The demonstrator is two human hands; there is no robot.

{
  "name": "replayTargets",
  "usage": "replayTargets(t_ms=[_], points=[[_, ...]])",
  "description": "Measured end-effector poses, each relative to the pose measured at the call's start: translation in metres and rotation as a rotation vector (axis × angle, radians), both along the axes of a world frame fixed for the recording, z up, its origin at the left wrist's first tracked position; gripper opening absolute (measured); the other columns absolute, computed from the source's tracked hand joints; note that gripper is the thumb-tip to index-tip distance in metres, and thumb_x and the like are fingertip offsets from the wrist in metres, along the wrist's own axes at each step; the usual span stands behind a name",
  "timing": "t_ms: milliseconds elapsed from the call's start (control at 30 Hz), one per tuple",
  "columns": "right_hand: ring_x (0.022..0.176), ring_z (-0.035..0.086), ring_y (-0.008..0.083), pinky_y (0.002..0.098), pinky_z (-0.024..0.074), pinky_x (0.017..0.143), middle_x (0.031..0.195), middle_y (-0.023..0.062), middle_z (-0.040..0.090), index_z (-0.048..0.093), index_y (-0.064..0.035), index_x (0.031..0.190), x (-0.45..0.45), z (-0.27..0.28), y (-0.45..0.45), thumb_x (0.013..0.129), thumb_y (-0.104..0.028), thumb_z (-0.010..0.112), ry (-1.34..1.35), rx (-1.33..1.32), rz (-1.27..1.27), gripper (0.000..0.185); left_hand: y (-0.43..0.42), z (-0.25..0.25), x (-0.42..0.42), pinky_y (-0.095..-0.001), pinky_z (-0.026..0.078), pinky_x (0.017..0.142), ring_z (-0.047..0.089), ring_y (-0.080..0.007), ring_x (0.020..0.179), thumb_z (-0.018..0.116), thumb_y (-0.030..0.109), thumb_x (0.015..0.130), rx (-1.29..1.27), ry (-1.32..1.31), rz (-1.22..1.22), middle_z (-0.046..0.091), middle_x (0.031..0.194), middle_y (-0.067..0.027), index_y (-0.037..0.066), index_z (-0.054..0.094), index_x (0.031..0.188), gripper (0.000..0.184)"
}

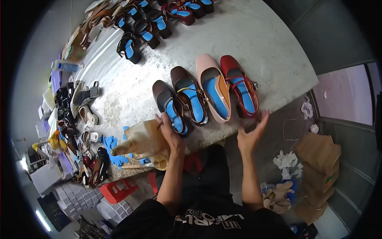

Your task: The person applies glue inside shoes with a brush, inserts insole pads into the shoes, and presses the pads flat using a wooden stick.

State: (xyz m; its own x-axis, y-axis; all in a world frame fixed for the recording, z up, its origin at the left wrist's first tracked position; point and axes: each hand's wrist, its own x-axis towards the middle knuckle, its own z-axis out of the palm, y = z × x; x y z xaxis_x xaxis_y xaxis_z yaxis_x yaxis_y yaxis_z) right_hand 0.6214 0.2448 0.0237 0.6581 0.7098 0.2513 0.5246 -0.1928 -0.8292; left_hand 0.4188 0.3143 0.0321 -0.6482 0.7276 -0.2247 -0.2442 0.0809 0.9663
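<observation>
Four square-toed shoes stand side by side near the table's front edge, toes pointing away from me: a dark brown shoe (162, 91), a second brown strappy shoe (182, 77), a pale pink shoe (205, 65) and a red shoe (229, 64). Blue insole pieces show inside them. My left hand (172, 137) is open at the heel of the leftmost shoe; whether it touches is unclear. Fingers spread, my right hand (250, 137) is open just below the red shoe's heel and holds nothing. A yellowed plastic glue container (149, 137) lies beside my left hand.
More blue-lined shoes (147, 35) stand at the table's far side. Blue cut pieces (115, 151) and assorted shoes (89, 93) line the left edge. Below are a red stool (118, 191), cardboard (318, 175) and crumpled paper (286, 160). A plastic bottle (65, 66) lies far left.
</observation>
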Motion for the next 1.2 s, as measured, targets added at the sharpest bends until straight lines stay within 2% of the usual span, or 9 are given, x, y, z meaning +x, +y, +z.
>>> replayTargets(t_ms=[100,567,700,833,967,1033,1067,1133,1200], points=[[0.121,0.052,0.0306,0.0386,0.0378,0.105,0.133,0.0233,0.051,0.026,0.0024,0.148,0.014,0.001,0.038,0.073,0.004,0.075,0.297,-0.016,0.134,0.090,0.004,-0.014,0.003,-0.0312,0.040,0.094,0.055,-0.0189,0.100,0.051,0.043,0.098,-0.190,0.189,-0.287,0.062,0.109,-0.0154,-0.011,0.038,0.138,0.068],[0.109,0.058,0.0170,0.0301,0.0447,0.096,0.120,0.0076,0.063,0.051,-0.0009,0.131,0.123,-0.030,0.272,0.074,0.005,0.073,0.184,0.320,0.429,0.061,0.201,-0.031,0.078,-0.0345,0.039,0.099,0.058,-0.0318,0.110,0.060,0.051,0.091,0.034,0.120,-0.176,0.060,0.118,-0.0241,-0.009,0.039,0.136,0.079],[0.110,0.060,0.0195,0.0302,0.0459,0.095,0.121,0.0113,0.064,0.053,-0.0016,0.130,0.112,-0.022,0.284,0.077,-0.005,0.074,0.058,0.175,0.181,0.057,0.197,-0.035,0.069,-0.0360,0.040,0.099,0.058,-0.0321,0.111,0.060,0.051,0.091,0.075,0.161,-0.230,0.059,0.120,-0.0234,-0.008,0.042,0.134,0.075],[0.111,0.060,0.0212,0.0312,0.0463,0.095,0.124,0.0126,0.063,0.053,-0.0042,0.132,0.112,-0.027,0.298,0.079,-0.014,0.076,0.048,0.101,0.300,0.059,0.205,-0.044,0.058,-0.0353,0.041,0.096,0.059,-0.0320,0.107,0.060,0.051,0.091,0.107,0.033,-0.311,0.063,0.115,-0.0236,-0.010,0.046,0.132,0.074],[0.111,0.060,0.0228,0.0325,0.0455,0.096,0.123,0.0139,0.062,0.050,-0.0030,0.134,0.115,-0.058,0.309,0.085,-0.020,0.071,0.055,0.241,0.342,0.056,0.200,-0.043,0.067,-0.0313,0.047,0.079,0.061,-0.0188,0.082,0.053,0.043,0.098,0.152,0.120,-0.121,0.066,0.091,-0.0104,-0.002,0.060,0.098,0.046],[0.121,0.054,0.0276,0.0359,0.0403,0.103,0.129,0.0173,0.057,0.047,-0.0007,0.135,0.123,-0.086,0.329,0.085,-0.018,0.070,0.246,0.457,0.535,0.058,0.178,-0.028,0.073,-0.0358,0.045,0.086,0.062,-0.0264,0.092,0.046,0.051,0.099,0.043,0.254,0.026,0.067,0.097,-0.0162,-0.006,0.061,0.104,0.059],[0.122,0.053,0.0279,0.0371,0.0398,0.103,0.129,0.0177,0.056,0.047,-0.0009,0.135,0.123,-0.066,0.322,0.088,-0.021,0.066,0.032,0.411,0.528,0.055,0.159,-0.023,0.072,-0.0362,0.039,0.099,0.057,-0.0355,0.112,0.051,0.051,0.096,-0.086,0.049,-0.049,0.059,0.122,-0.0265,-0.014,0.047,0.129,0.073],[0.117,0.055,0.0305,0.0377,0.0402,0.101,0.121,0.0187,0.058,0.050,-0.0015,0.131,0.142,-0.072,0.300,0.094,-0.026,0.054,-0.316,0.204,0.407,0.044,0.102,-0.034,0.098,-0.0396,0.025,0.114,0.036,-0.0416,0.134,0.044,0.040,0.102,-0.156,0.213,-0.103,0.038,0.142,-0.0305,-0.015,0.032,0.139,0.067],[0.116,0.056,0.0316,0.0388,0.0412,0.100,0.124,0.0175,0.059,0.052,-0.0025,0.131,0.164,-0.091,0.296,0.091,-0.023,0.057,-0.236,0.076,0.373,0.046,0.002,-0.002,0.092,-0.0415,0.021,0.116,0.027,-0.0393,0.140,0.047,0.032,0.101,0.056,0.306,-0.512,0.029,0.148,-0.0288,-0.011,0.025,0.144,0.064]])
